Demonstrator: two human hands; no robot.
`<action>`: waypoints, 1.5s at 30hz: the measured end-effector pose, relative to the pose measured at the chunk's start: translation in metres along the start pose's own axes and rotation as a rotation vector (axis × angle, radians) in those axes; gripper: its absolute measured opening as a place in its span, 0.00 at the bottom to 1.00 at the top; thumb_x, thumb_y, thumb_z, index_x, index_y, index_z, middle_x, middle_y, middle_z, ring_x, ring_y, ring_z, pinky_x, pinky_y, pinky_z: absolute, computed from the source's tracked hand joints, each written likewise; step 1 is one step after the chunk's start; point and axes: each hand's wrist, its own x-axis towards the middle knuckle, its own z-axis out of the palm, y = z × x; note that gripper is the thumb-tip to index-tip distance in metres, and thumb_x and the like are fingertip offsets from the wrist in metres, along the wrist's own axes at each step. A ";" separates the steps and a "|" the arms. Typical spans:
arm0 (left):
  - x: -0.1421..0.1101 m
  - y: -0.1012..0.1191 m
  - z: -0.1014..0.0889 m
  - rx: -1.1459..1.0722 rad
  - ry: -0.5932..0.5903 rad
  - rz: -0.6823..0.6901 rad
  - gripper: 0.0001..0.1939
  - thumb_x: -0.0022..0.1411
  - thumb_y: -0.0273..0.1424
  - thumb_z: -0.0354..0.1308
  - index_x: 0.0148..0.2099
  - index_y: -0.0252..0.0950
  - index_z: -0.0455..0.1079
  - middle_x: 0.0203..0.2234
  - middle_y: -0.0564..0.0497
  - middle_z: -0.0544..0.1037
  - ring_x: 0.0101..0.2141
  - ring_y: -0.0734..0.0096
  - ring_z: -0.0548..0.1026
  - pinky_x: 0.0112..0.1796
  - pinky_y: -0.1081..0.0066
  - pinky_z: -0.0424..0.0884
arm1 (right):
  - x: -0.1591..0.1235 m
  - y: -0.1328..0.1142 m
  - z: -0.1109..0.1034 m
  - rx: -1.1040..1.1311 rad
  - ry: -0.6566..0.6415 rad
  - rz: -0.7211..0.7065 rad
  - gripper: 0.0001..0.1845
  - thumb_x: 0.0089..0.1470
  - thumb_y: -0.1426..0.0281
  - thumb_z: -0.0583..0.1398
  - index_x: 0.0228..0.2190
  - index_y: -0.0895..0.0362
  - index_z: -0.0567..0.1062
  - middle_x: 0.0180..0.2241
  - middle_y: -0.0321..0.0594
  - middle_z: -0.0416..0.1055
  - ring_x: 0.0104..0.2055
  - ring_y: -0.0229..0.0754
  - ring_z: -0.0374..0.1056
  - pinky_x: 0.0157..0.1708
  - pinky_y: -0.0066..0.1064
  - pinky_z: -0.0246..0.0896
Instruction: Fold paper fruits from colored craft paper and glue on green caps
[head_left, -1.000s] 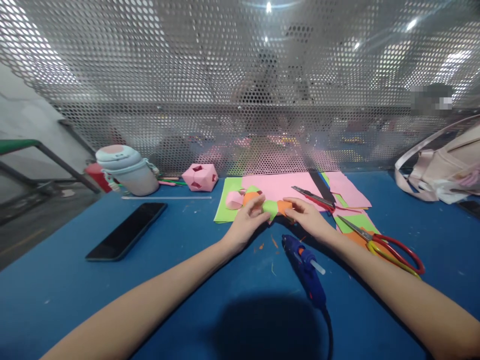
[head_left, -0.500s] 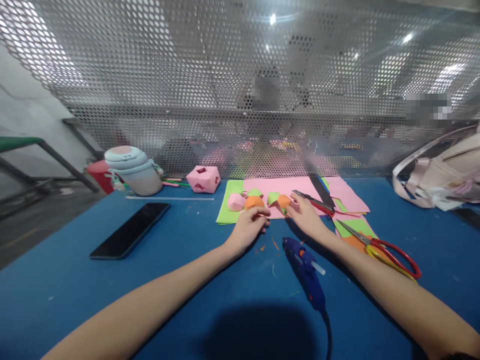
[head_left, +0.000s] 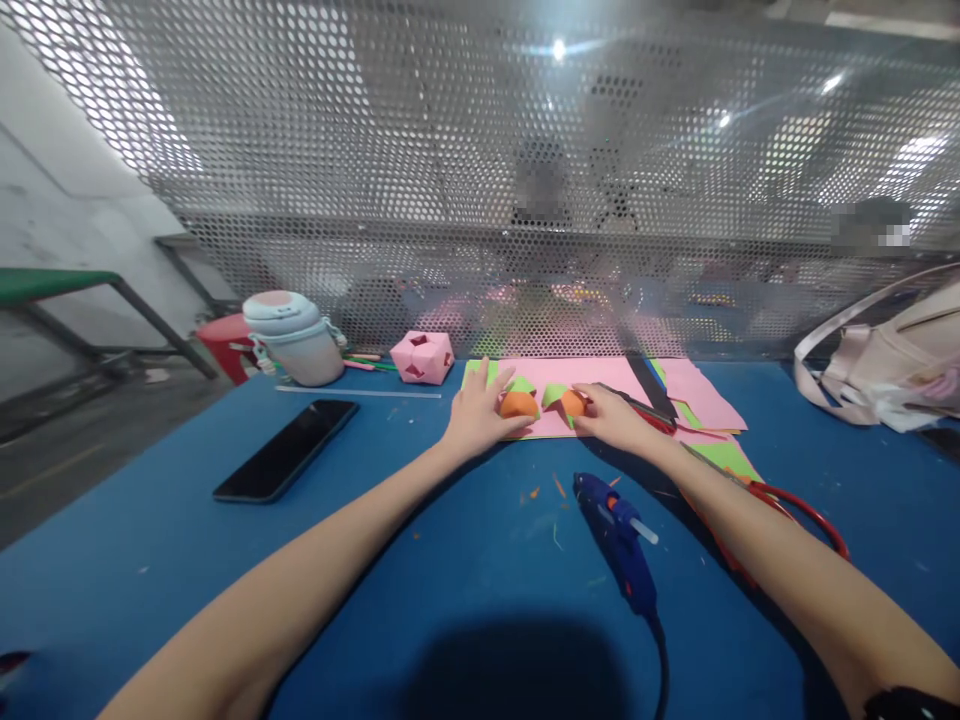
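On a pink sheet (head_left: 611, 372), one orange-and-green paper piece (head_left: 519, 404) is flanked by the left hand (head_left: 475, 414), its fingers spread; a second piece (head_left: 572, 404) is met by the right hand (head_left: 611, 415), its fingers curved (whether pinching cannot be told). The large scissors (head_left: 826, 525) are partly covered by the right forearm (head_left: 757, 515); both arms are stretched forward.

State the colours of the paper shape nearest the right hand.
The paper shape is orange and green; the head view shows it best.

No readable texts, labels, brands, numbers or signs on anything in view.
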 end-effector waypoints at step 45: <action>-0.037 0.037 -0.056 0.033 0.061 0.550 0.12 0.59 0.26 0.51 0.44 0.34 0.71 0.52 0.39 0.67 0.52 0.56 0.66 0.49 0.56 0.64 | -0.152 -0.088 -0.052 0.244 -0.365 0.411 0.11 0.48 0.60 0.59 0.28 0.56 0.71 0.25 0.37 0.71 0.25 0.38 0.66 0.22 0.27 0.54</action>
